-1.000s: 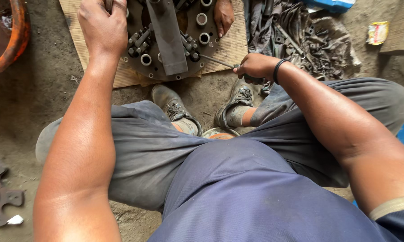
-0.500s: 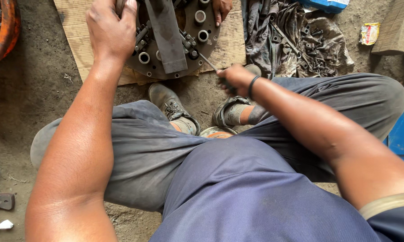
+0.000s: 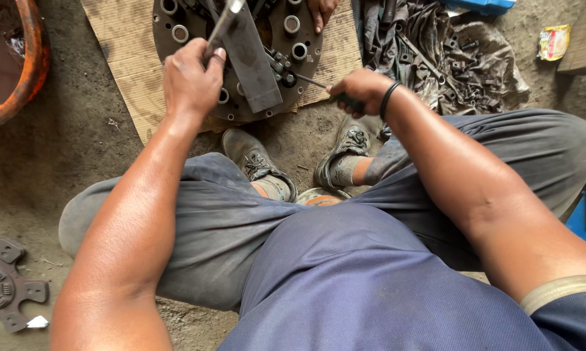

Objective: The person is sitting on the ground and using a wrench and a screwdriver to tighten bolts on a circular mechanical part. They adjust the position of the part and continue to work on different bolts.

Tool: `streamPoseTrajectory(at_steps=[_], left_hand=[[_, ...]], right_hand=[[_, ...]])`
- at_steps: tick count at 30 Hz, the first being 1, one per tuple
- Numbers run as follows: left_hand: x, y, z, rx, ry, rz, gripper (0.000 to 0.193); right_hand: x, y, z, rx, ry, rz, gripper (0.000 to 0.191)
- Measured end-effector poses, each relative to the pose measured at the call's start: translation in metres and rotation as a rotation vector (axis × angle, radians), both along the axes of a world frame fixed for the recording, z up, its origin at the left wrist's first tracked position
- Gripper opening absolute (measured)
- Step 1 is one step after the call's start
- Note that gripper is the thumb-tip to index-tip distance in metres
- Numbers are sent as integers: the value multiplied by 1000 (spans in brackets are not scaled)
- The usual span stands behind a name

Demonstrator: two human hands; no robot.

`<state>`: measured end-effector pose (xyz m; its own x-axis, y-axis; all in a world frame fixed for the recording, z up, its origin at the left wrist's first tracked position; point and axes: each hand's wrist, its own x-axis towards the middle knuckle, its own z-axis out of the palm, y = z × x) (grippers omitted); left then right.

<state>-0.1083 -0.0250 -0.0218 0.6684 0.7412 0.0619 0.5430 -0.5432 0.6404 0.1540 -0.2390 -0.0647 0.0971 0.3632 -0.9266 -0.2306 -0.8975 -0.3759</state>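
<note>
Right hand [image 3: 361,91] drew back — screwdriver [image 3: 325,88] gripped.

One package is visible: a small crumpled packet [image 3: 553,41], yellow with red and green print, lying on the dirt floor [image 3: 78,149] at the upper right, just beside the heap of greasy rags [image 3: 462,58]. No labels, signs or screens appear.

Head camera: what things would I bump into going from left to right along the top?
Orange tub → cardboard → left hand → round metal plate → right hand → greasy rag with tools → yellow packet.
</note>
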Motion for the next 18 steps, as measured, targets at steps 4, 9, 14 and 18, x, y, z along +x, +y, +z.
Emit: streamPoseTrajectory(at_steps=[4,9,14,18], left_hand=[[8,-7,-3,-128,145,43,32],[15,-17,-21,-150,330,71,27],[24,-29,-57,-173,464,179,22],[35,-43,-85,-313,449,510,41]], right_hand=[[1,0,-1,-18,-9,-42,23],[-47,-2,-22,1,72,-226,20],[-55,-4,-32,-12,79,-285,15],[-57,-6,-36,29,67,-279,14]])
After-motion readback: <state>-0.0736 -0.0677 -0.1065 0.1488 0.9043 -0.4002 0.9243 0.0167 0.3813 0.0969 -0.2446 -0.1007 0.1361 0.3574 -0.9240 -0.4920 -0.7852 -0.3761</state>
